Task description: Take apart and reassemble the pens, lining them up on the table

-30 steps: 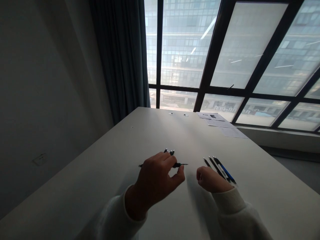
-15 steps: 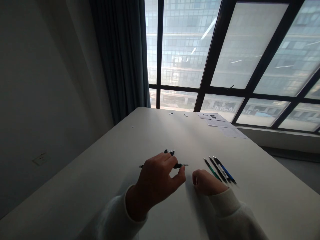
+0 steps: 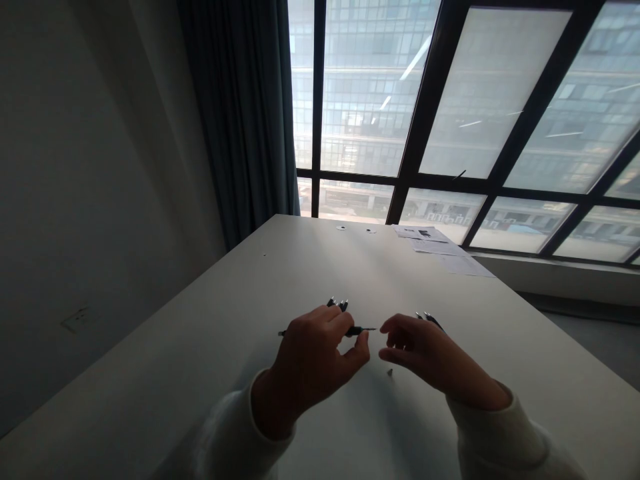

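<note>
Left hand (image 3: 315,363) has the pen (image 3: 357,330) pinched between thumb and fingers, closed on it. Pen lies sideways across the grip, over the near part of the table (image 3: 320,267): back end pokes out left of the hand, bare thin tip out right, aimed at the other hand.

Right hand (image 3: 433,353) is empty as far as I can see, thumb and index parted by a narrow gap, other fingers curled. Fingertips near the pen tip, not touching it.

Small cone (image 3: 390,373) on the table, just below the right thumb, apart from both hands. Its shape is hard to make out.

Left pens (image 3: 344,305): bunch just beyond the left hand, tips away from the person, mostly hidden. Right pens (image 3: 431,318): behind the right hand, only the far ends show.

Papers (image 3: 430,243) at the far right edge, two white bits (image 3: 371,231) left of them, window (image 3: 370,100) beyond, curtain (image 3: 240,120) on the left.
</note>
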Demonstrator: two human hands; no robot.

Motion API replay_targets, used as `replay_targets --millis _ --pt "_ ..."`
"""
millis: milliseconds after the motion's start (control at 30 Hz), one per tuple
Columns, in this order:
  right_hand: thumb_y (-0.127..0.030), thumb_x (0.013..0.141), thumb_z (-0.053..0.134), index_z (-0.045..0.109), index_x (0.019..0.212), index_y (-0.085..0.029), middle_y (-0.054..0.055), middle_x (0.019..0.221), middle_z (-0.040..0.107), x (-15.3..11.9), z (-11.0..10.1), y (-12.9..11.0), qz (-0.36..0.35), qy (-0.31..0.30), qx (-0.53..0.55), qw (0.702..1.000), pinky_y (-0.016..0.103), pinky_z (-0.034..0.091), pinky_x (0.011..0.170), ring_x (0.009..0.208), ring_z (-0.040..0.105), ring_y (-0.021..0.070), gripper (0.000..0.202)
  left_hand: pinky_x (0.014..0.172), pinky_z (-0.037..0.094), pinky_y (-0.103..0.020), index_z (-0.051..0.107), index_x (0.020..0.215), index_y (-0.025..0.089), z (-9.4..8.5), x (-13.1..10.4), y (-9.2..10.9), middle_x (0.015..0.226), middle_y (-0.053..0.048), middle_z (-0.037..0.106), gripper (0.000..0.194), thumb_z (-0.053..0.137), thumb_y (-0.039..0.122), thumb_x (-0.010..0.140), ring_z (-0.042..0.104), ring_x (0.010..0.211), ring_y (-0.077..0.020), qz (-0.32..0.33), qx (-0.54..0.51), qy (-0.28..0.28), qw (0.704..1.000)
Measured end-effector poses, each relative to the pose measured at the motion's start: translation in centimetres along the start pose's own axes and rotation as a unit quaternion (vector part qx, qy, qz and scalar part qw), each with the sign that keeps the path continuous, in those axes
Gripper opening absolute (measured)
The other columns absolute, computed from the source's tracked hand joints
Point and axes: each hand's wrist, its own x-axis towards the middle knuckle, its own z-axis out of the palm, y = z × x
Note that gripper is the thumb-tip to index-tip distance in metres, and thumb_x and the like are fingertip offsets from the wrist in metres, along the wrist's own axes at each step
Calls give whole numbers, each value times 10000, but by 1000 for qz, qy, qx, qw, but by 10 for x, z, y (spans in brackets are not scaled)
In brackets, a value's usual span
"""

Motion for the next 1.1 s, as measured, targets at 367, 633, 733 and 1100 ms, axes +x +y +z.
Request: replay_targets --millis 367,633,733,1100 --pt "-354 882 623 661 1059 -180 60 840 704 -13 2 -41 -93 45 211 972 307 554 650 733 646 170 252 519 313 -251 565 655 167 -2 0 -1 602 6 533 206 566 279 828 461 545 -113 8 -1 9 1000" --pt "-314 898 607 670 946 -174 34 764 684 -12 3 -49 -109 51 171 978 267 525 620 695 637 149 160 513 291 -248 571 656 167 -2 -1 0 601 7 524 231 581 310 838 451 542 -113 10 4 -8 1000" --pt "-303 893 614 660 926 -179 29 769 681 -13 1 -49 -113 58 163 978 268 516 633 699 632 148 137 503 270 -245 551 643 165 -2 -1 0 586 14 513 275 584 342 851 436 523 -107 11 11 -7 1000" --pt "-287 901 601 627 914 -195 18 764 658 -14 1 -41 -93 85 176 976 257 491 618 703 606 145 96 544 381 -206 608 932 175 0 -2 -2 728 2 612 206 451 302 966 516 581 -98 60 -29 -37 997"
